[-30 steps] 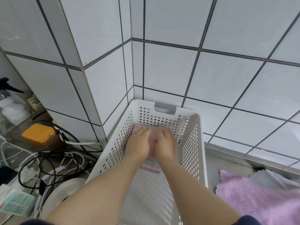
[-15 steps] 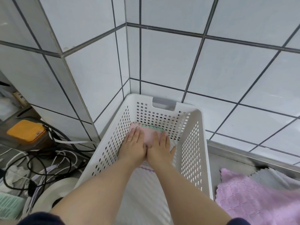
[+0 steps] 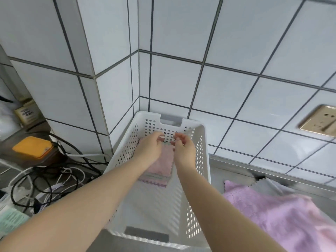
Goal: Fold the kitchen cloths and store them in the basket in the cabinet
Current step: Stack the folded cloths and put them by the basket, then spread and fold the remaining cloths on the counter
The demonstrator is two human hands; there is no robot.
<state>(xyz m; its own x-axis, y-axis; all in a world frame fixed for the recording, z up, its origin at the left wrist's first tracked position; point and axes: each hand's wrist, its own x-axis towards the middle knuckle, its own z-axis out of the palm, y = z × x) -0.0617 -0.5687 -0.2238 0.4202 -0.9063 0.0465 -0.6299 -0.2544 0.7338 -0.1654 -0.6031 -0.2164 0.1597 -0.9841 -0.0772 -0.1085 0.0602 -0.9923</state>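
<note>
A white plastic basket [image 3: 199,160] with perforated walls and a cut-out handle at its far end stood pushed into the tiled corner. At its far end lay a small stack of folded cloths [image 3: 164,167], a pink one on top, with greenish and lilac scalloped edges showing beneath it. On the steel counter just right of the basket, a lilac cloth [image 3: 272,213] lay spread out unfolded, and a grey cloth [image 3: 267,184] lay partly under it.
</note>
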